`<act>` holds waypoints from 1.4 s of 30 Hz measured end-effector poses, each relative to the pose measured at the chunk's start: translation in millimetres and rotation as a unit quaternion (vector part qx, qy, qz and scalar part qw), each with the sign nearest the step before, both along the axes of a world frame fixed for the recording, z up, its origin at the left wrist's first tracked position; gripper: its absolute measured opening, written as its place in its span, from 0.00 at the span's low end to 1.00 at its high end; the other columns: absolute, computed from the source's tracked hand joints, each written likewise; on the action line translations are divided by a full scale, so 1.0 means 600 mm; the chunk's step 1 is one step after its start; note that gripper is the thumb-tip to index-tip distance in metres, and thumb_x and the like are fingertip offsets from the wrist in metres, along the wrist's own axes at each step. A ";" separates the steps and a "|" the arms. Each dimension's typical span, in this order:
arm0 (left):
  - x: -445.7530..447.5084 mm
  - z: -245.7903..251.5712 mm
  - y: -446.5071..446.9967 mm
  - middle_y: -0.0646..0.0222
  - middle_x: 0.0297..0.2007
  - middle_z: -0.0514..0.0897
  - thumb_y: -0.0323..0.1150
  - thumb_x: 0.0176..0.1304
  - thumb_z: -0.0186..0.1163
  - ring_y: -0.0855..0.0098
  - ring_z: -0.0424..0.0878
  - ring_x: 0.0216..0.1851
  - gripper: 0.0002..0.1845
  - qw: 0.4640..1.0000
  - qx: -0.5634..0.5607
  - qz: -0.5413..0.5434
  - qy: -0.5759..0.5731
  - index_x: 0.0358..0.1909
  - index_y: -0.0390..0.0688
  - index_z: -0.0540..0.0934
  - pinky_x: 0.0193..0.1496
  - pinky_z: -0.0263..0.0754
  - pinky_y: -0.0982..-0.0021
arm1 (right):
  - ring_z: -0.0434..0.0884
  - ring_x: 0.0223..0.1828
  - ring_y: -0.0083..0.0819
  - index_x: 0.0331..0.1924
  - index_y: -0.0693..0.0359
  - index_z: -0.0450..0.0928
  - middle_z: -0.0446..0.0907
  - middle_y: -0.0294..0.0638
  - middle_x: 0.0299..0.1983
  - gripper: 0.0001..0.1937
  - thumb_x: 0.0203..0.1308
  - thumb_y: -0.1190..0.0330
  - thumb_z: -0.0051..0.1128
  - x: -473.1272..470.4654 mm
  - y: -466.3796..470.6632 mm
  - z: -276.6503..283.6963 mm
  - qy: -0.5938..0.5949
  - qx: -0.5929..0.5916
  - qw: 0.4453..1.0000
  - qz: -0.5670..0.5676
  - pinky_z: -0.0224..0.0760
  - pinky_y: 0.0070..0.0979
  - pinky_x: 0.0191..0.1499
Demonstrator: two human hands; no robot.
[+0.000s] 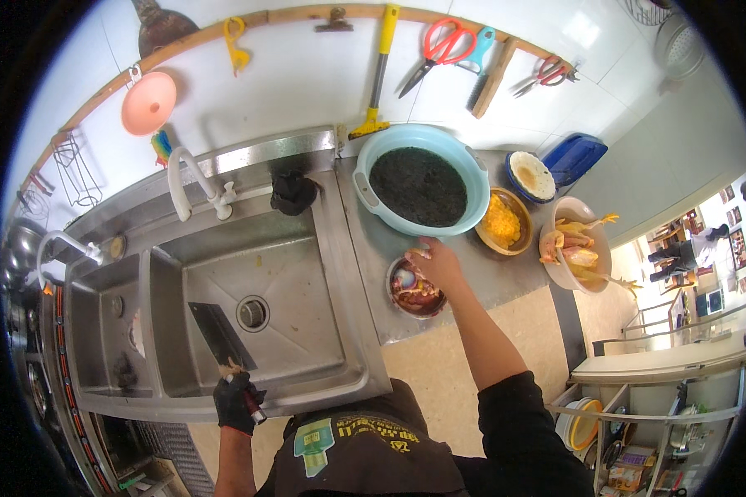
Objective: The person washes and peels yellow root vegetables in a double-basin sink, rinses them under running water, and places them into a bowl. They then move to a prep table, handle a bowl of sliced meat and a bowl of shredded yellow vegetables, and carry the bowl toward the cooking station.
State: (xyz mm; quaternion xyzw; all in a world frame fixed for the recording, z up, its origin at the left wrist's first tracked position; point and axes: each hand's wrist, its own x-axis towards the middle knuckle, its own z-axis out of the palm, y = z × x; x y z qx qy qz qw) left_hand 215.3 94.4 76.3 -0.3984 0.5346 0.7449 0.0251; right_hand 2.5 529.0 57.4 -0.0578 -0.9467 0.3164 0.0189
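My left hand (236,401), in a black glove, grips the handle of a cleaver (221,332), whose blade hangs over the front of the large sink basin (255,248). A small light-brown thing shows at my left fingers; I cannot tell what it is. My bare right hand (434,264) reaches over a metal bowl (416,315) of raw meat or offal (418,291), its fingers closed on a small pinkish piece (418,253). Just behind it stands a light-blue plastic basin (362,180) with dark contents.
On the right of the steel counter are a bowl of yellow pieces (502,222), a tub of raw poultry (577,248) and a blue container (575,155). Faucets (189,180) rise behind the sinks. Scissors (444,46) hang above. A person (690,251) is far off at the right.
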 end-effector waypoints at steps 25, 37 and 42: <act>-0.007 -0.030 -0.037 0.76 0.23 0.75 0.36 0.56 0.64 0.73 0.77 0.25 0.07 0.999 0.000 -0.033 0.023 0.33 0.50 0.77 0.29 0.79 0.65 | 0.76 0.42 0.41 0.46 0.64 0.78 0.74 0.48 0.42 0.18 0.49 0.73 0.66 0.249 0.089 -0.049 0.133 -0.010 0.991 -0.016 0.73 0.33 0.45; -0.004 -0.016 -0.050 0.74 0.31 0.80 0.39 0.53 0.67 0.71 0.81 0.31 0.15 0.995 0.004 -0.093 0.024 0.41 0.51 0.76 0.35 0.83 0.60 | 0.78 0.38 0.28 0.47 0.65 0.77 0.76 0.43 0.39 0.12 0.57 0.77 0.59 0.300 0.026 -0.101 0.187 -0.150 0.963 -0.120 0.77 0.22 0.38; 0.002 -0.031 -0.055 0.74 0.31 0.80 0.38 0.54 0.66 0.70 0.82 0.32 0.14 0.996 0.004 -0.089 0.003 0.41 0.50 0.76 0.34 0.83 0.60 | 0.78 0.30 0.21 0.45 0.65 0.76 0.77 0.38 0.33 0.09 0.61 0.76 0.56 0.291 0.014 -0.120 0.117 -0.249 0.944 -0.183 0.78 0.18 0.32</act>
